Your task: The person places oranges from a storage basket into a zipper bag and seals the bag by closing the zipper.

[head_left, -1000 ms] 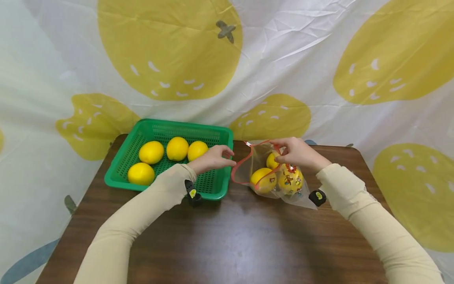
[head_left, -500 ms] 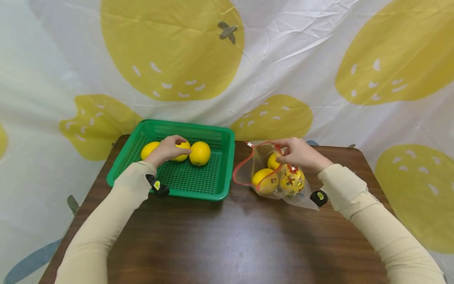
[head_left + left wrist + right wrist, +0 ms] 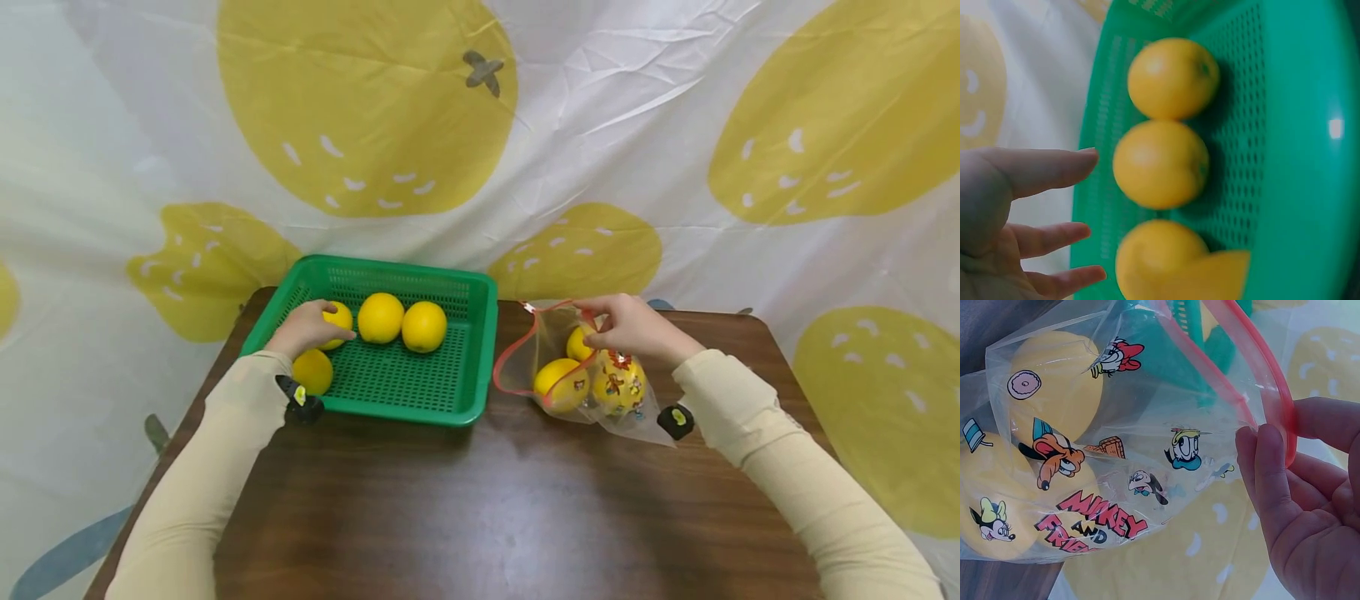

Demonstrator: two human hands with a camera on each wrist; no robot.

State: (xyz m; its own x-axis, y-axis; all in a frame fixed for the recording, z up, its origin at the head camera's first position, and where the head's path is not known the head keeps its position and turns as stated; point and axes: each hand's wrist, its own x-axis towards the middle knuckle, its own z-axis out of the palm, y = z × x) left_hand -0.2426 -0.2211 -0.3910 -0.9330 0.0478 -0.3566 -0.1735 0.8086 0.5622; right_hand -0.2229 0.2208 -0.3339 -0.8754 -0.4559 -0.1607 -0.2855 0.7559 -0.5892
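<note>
Clear red-rimmed bag [image 3: 551, 333] near the desk's [image 3: 510, 517] back edge, three yellow fruits [image 3: 558, 385] inside, right hand [image 3: 632, 326] pinching its rim [image 3: 1261, 355], left hand [image 3: 302, 328] spread wide by four yellow fruits [image 3: 424, 327] in a green basket [image 3: 484, 358] at the desk's back left corner

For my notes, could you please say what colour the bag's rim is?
The rim is pinkish red, clearest in the right wrist view.
</note>
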